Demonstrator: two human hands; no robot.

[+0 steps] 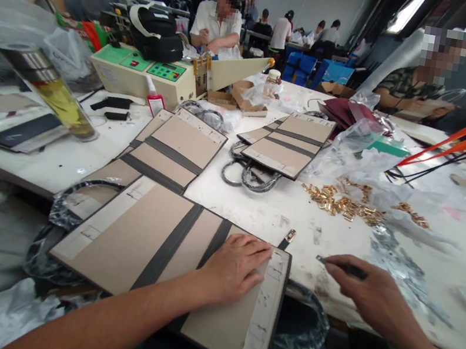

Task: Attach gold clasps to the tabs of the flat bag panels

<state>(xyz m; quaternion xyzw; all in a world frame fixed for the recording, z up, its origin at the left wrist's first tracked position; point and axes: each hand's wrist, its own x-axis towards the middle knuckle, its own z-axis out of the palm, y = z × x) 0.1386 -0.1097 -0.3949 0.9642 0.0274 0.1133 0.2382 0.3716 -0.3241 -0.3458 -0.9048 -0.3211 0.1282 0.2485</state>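
Observation:
My left hand lies flat, fingers together, on a brown cardboard panel with dark grey strips and black trim that rests on my lap and the table edge. My right hand rests on the white table, closed round a thin dark tool that points left. A small dark tool with a reddish tip lies on the table between my hands. A plastic-wrapped black handle sticks out under the panel.
Two stacks of like panels lie further back. Gold metal fittings are scattered right, among clear plastic bags. A cream machine and a glass bottle stand at left. Other people sit behind.

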